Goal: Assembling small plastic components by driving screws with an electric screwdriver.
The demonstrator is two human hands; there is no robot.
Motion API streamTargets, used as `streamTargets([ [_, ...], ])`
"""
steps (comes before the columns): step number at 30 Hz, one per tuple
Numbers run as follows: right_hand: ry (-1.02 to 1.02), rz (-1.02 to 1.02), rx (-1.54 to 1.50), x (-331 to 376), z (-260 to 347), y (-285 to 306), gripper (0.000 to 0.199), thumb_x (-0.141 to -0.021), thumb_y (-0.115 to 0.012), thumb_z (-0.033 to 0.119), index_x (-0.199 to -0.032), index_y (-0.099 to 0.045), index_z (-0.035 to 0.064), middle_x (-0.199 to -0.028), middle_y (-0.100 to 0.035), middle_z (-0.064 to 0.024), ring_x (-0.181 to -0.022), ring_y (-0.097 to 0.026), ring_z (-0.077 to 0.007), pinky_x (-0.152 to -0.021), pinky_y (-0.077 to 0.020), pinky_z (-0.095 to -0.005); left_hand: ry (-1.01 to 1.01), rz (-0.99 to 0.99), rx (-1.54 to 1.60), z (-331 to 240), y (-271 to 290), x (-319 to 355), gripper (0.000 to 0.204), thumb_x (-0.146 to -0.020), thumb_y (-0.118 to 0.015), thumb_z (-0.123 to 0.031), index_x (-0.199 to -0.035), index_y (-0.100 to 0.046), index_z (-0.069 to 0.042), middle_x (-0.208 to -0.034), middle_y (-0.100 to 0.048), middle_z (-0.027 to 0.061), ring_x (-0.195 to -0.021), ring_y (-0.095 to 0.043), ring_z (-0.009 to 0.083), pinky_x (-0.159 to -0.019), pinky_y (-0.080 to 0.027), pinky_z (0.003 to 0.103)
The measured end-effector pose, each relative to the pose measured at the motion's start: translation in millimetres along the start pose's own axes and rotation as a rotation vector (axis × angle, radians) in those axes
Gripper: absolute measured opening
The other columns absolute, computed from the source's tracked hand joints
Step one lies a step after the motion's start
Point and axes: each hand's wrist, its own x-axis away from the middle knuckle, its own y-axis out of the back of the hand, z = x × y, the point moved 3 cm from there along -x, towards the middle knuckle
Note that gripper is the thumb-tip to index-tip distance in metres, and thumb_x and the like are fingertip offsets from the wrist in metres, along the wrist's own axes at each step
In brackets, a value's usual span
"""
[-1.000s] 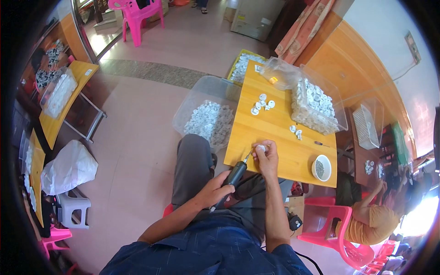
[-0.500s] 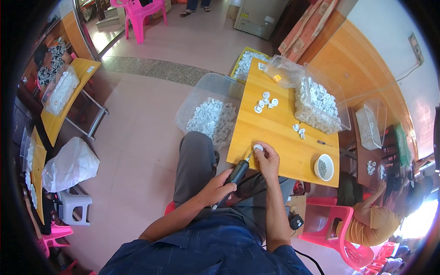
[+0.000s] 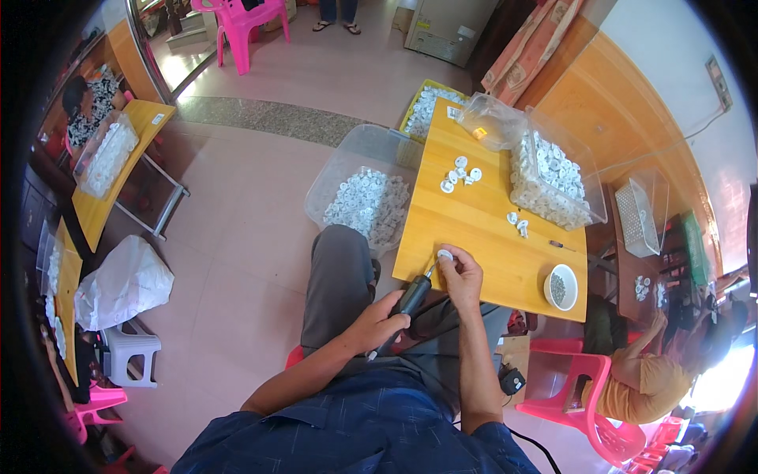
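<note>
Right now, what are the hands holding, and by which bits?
The left hand grips a black electric screwdriver around its handle; the right hand pinches a round white plastic piece by its edge.

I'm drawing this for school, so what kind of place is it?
Probably a small-parts workshop. There's a clear tub of little white parts, a white bowl of tiny grey pieces, and a black power screwdriver in the person's left hand.

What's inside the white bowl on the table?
Inside the white bowl are small grey pieces, too tiny to make out singly. They cover whatever lies beneath, so that can't be seen.
</note>
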Motion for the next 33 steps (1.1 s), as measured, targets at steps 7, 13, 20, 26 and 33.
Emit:
streamTargets([
  [7, 0.076, -0.001, 0.042, -0.8, -1.0, -0.2, 0.018, -0.089, -0.072, 0.004, -0.107, -0.074, 0.002, -0.078, -0.053, 0.0057, -0.066, -0.043, -0.0029, -0.06, -0.0389, -0.0183, 0.003, 0.022, -0.016, -0.1, 0.7, -2.0, 0.034, -0.092, -0.056, -0.01, -0.125, -0.05, -0.004, -0.085, -0.058, 0.0035, -0.067, -0.057, 0.01, -0.06, -0.048, 0.026],
  [13, 0.098, 0.023, 0.062, -0.9, 0.3, 1.1, 0.018, -0.091, -0.07, 0.003, -0.108, -0.073, 0.0012, -0.082, -0.058, 0.0045, -0.071, -0.049, -0.0034, -0.065, -0.0432, -0.0187, 0.009, 0.017, -0.009, -0.5, 0.9, -1.6, 0.035, -0.092, -0.056, -0.011, -0.126, -0.05, -0.004, -0.086, -0.059, 0.004, -0.068, -0.058, 0.0103, -0.06, -0.048, 0.026],
  [20, 0.12, 0.043, 0.085, -0.3, 1.7, 2.1, 0.018, -0.091, -0.069, 0.002, -0.109, -0.073, 0.0012, -0.09, -0.065, 0.002, -0.076, -0.054, -0.0043, -0.07, -0.0463, -0.0192, 0.035, 0.022, -0.016, -3.5, -0.1, -0.5, 0.037, -0.093, -0.055, -0.013, -0.128, -0.049, -0.003, -0.088, -0.06, 0.0051, -0.069, -0.059, 0.0113, -0.06, -0.05, 0.026],
  [26, 0.177, 0.069, 0.167, 1.9, 17.8, 0.7, 0.017, -0.089, -0.07, 0.001, -0.106, -0.074, 0.0022, -0.095, -0.067, 0.0004, -0.078, -0.054, -0.0051, -0.072, -0.046, -0.0195, 0.079, 0.038, 0.087, 0.5, 0.6, -1.6, 0.035, -0.092, -0.055, -0.012, -0.125, -0.05, -0.004, -0.089, -0.061, 0.0066, -0.066, -0.061, 0.0133, -0.057, -0.051, 0.027],
  [33, 0.181, 0.074, 0.145, 2.1, 15.5, 0.3, 0.016, -0.089, -0.07, 0.003, -0.104, -0.075, 0.0037, -0.095, -0.07, -0.0025, -0.075, -0.056, -0.0073, -0.069, -0.0467, -0.0215, 0.129, 0.095, 0.248, -2.8, 4.4, 1.5, 0.033, -0.092, -0.055, -0.016, -0.123, -0.051, -0.005, -0.087, -0.063, 0.0078, -0.061, -0.062, 0.0144, -0.055, -0.053, 0.027],
])
